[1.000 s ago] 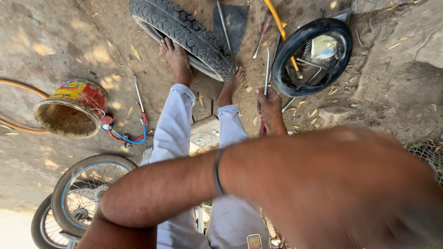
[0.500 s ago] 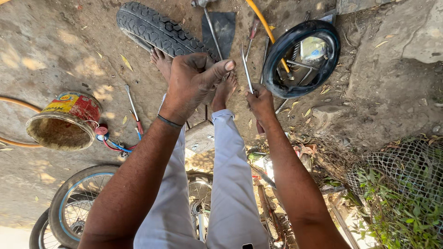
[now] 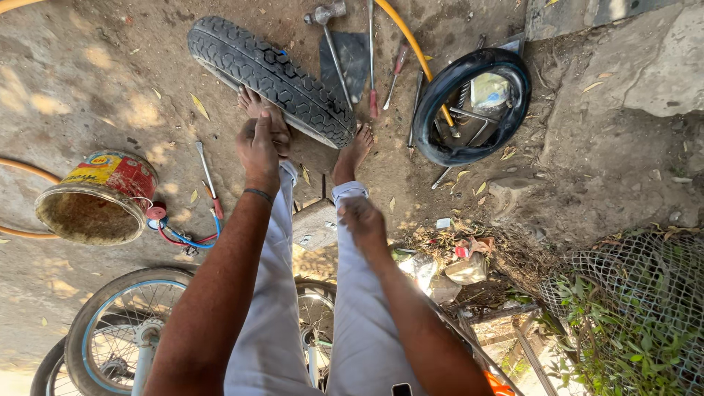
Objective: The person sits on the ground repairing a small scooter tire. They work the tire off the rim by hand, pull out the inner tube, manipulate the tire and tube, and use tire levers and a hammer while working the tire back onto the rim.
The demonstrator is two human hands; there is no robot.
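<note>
I sit with both legs in light trousers stretched toward a black knobbly tyre lying on the dirt. My bare feet touch its near edge. My left hand, with a dark band on the wrist, rests over my left ankle close to the tyre, fingers loosely extended and holding nothing. My right hand lies on my right shin, curled into a loose fist with nothing visible in it. A hammer and a red-handled screwdriver lie beyond the tyre.
A black rubber ring holding metal tools lies at the upper right, crossed by a yellow hose. A rusty tin can and a red-blue cable sit left. A spoked wheel is under my legs. Wire mesh stands lower right.
My left hand has dropped from mid-air down to my left ankle. My right hand has pulled back from the ground near the tools onto my right shin.
</note>
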